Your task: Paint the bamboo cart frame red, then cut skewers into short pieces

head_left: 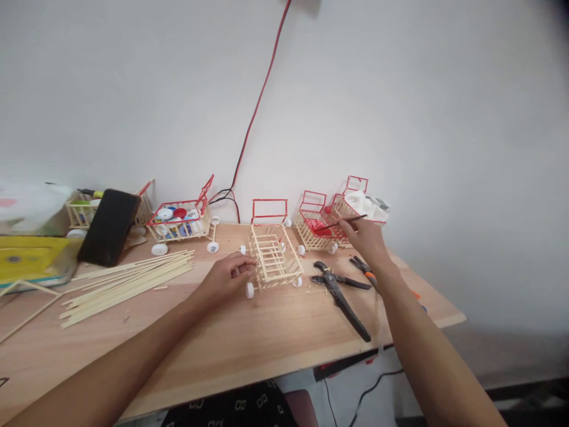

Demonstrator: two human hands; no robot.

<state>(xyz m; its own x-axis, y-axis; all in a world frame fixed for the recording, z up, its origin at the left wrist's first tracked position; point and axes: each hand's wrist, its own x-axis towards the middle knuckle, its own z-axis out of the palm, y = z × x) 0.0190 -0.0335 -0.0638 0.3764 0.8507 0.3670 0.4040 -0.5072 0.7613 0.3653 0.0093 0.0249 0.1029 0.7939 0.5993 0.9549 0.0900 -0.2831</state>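
Note:
My left hand is at the left side of a small shopping cart made of thin wooden sticks, its curled fingers against the frame. This cart has white wheels and a red handle frame; its basket sticks are bare wood. In my right hand is a thin dark paintbrush, pinched between thumb and fingers. The brush's tip reaches down to red paint that sits inside another stick cart with red rims.
Pliers-like black cutters and orange-handled pliers lie at right. A red-trimmed cart holds bottle caps. Loose wooden sticks, a black phone and a yellow package are at left. Another cart carries white material.

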